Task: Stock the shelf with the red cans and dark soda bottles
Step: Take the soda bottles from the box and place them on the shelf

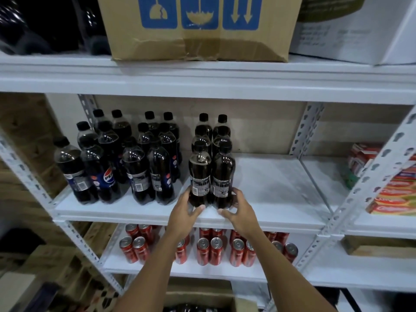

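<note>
— Bottles first: where do the dark soda bottles (144,158) stand?

— On the middle shelf (270,188) of the white rack. To the left they stand upright in rows running front to back, black caps on, some with a blue label. Just right of them stands a double row of the same kind, and its two front bottles (211,176) are near the shelf's front edge, side by side and touching.

— And the hands?

— Both are at that front pair. The left hand (183,210) curls around the lower left side of the left bottle, thumb at its base. The right hand (239,211) curls around the lower right side of the right bottle, thumb near the base too. So each hand grips one bottle low down, with both bottles upright on the shelf.

— The red cans (213,248)?

— On the shelf below, upright in pairs, silver tops facing up. The forearms cross in front of some of them.

— Anything else around?

— A worn cardboard box (198,30) with blue handling symbols sits on the top shelf, a white box (351,30) to its right, and large dark bottles (45,23) to its left. In the next bay on the right lie red and yellow packets (396,188). At the bottom edge an open carton (202,298) shows, its contents too dark to tell.
</note>
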